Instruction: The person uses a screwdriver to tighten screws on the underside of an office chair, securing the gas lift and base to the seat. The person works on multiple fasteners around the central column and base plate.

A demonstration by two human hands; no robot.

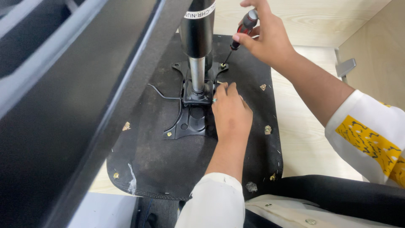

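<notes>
Gas cylinder [197, 29] top beyond frame

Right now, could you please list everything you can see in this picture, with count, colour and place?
Seat underside: one, black fabric, centre, lying on the pale floor.
Mounting plate: one, black metal, on the seat underside.
Gas cylinder: one, black and silver, upright in the plate.
Screwdriver: one, red and black handle, tip at the plate's upper right corner.
Metal lever: one, grey, right.
Left hand: resting on the plate.
Right hand: holding the screwdriver.
</notes>
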